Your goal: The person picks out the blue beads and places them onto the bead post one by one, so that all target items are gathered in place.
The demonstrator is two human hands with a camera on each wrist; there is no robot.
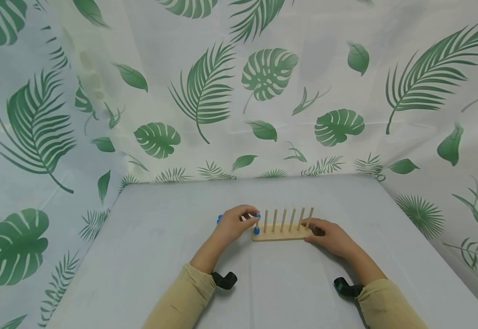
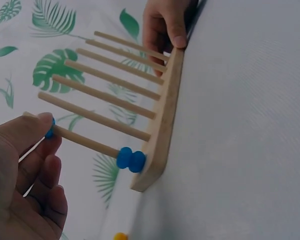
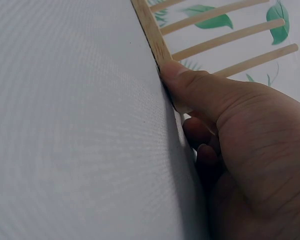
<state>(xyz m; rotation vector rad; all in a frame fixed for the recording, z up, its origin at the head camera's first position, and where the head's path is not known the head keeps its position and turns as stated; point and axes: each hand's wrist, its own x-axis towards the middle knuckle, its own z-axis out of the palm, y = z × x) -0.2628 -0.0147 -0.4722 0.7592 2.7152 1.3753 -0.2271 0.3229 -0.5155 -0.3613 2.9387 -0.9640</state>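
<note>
A wooden peg stand (image 1: 281, 237) with a row of upright pegs lies lengthwise on the table. At its left end, my left hand (image 1: 231, 224) pinches a blue bead (image 2: 50, 131) between thumb and fingers; the bead sits around the upper part of the end peg (image 2: 85, 141). Lower on that same peg, blue beads (image 2: 131, 159) rest against the base. The other pegs carry no beads. My right hand (image 1: 330, 235) grips the right end of the base, its thumb (image 3: 177, 75) on the near edge and the other fingers partly hidden behind.
More blue beads (image 1: 219, 218) lie behind my left hand, mostly hidden by it. A small yellow-orange piece (image 2: 120, 236) shows at the bottom of the left wrist view. A white cloth covers the table (image 1: 288, 292), and a leaf-patterned curtain (image 1: 280, 151) hangs behind it.
</note>
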